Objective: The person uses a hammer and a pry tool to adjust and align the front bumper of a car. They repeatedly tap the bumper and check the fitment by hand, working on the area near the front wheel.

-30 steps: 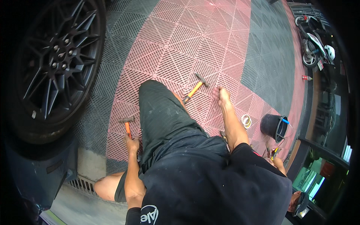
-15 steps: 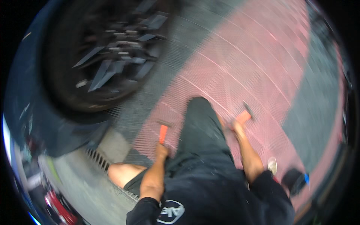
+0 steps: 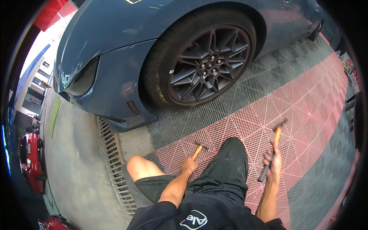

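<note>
My left hand (image 3: 189, 165) is closed round the handle of a small hammer with an orange shaft (image 3: 197, 152); its dark head points away from me, over the pink floor tiles. In my right hand (image 3: 273, 160) is a second hammer, its orange shaft (image 3: 276, 134) rising from my fist and its black grip end sticking out below. That hammer's dark head is slightly blurred. Both hammers are held apart from the car. Ahead of me stands a grey-blue car (image 3: 126, 65), its front wheel (image 3: 209, 65) with dark multi-spoke rim and bare lug nuts showing.
Pink and grey grated tiles (image 3: 253, 111) cover the floor. A metal drain grate (image 3: 111, 153) runs along the left, beside bare concrete (image 3: 76, 153). A red car (image 3: 32, 161) stands far left. My bent knees (image 3: 140, 166) are between me and the wheel.
The view has swung so that the wheel and car body now sit nearer the middle. The right-hand hammer now points up and away from me. Both hammers stay in my hands.
</note>
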Tool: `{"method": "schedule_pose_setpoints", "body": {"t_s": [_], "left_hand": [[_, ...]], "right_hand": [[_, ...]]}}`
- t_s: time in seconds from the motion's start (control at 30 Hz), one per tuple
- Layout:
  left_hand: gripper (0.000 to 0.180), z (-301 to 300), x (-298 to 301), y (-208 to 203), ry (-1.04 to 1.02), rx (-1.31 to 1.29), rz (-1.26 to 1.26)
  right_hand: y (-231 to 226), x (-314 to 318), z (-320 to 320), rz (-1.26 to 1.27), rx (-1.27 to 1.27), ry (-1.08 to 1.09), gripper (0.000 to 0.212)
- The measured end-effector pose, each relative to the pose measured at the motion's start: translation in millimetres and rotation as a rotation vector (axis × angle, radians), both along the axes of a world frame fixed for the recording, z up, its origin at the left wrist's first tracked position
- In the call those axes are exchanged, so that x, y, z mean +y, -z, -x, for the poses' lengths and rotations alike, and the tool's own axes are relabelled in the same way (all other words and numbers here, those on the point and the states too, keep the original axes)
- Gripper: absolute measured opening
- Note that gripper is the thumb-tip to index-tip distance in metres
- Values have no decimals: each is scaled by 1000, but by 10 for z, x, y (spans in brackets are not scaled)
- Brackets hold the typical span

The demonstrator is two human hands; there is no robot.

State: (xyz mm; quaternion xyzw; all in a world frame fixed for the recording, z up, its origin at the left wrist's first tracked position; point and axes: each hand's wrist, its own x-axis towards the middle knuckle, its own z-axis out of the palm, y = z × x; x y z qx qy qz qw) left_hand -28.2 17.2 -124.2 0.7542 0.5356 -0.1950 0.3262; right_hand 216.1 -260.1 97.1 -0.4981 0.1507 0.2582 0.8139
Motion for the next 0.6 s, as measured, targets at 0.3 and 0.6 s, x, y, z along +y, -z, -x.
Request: {"method": "schedule_pose_setpoints", "body": {"t_s": [0.3, 0.6], "left_hand": [[34, -84, -7, -496, -451, -690, 89], [36, 71, -140, -1076, -463, -923, 32]], "right_hand": [[-1468, 2020, 224, -366, -98, -691, 27], [-2146, 2707, 275, -330, -100, -700, 12]]}}
